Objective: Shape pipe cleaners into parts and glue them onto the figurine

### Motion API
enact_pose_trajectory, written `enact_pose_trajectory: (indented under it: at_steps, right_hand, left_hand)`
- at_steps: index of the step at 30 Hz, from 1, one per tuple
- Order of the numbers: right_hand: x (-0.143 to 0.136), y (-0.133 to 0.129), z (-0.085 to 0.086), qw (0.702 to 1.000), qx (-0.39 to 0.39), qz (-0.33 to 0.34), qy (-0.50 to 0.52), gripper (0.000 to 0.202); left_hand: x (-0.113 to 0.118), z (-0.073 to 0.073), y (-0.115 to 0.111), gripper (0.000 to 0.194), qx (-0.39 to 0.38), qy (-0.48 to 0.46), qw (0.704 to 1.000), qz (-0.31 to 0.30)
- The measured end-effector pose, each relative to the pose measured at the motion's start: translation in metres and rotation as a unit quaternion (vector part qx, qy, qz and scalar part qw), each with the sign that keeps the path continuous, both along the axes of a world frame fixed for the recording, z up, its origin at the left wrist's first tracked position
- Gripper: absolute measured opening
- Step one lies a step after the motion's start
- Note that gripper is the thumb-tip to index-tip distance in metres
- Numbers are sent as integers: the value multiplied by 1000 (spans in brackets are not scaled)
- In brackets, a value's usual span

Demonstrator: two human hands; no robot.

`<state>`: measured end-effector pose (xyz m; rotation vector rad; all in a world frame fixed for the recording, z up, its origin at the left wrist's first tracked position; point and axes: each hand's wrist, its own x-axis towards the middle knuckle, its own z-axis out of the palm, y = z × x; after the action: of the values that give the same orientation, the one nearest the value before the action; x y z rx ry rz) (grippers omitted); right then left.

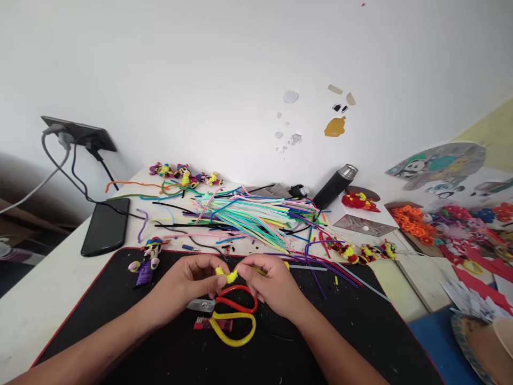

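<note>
Between my two hands, over the black mat (160,331), is a small bent piece of yellow pipe cleaner (228,276). My left hand (188,278) pinches its left end between thumb and fingers. On the other side my right hand (270,280) grips the right end, its fingers curled in. Just below lie scissors (234,329) with one red and one yellow handle loop, blades pointing left. A red lighter (202,323) rests partly under the yellow loop. To the left, a small doll in purple (146,262) made of pipe cleaners lies on the mat's edge.
A heap of coloured pipe cleaners (248,214) spreads behind the mat. A black phone (105,226) lies at left, with cables running past it. At the back right a black flask (334,187) leans beside a white box (364,219). More small dolls (184,175) sit by the wall.
</note>
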<state>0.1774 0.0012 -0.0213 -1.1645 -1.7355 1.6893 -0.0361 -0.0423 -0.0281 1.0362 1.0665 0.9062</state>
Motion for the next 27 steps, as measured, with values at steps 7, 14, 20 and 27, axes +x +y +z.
enact_pose_trajectory:
  at_steps: [7, 14, 20, 27]
  right_hand:
    - [-12, -11, -12, 998, 52, -5, -20, 38]
    - [-10, -15, -13, 973, 192, 19, -124, 29]
    - [-4, -13, -7, 961, 228, 31, -154, 31]
    - [-6, -15, -11, 959, 240, 20, -152, 30]
  left_hand:
    - [2, -4, 2, 27, 115, 123, 982, 89]
    - [-4, -17, 4, 13, 288, 307, 906, 46]
    - [0, -17, 4, 14, 386, 339, 858, 2]
    - [5, -10, 3, 13, 288, 336, 897, 12]
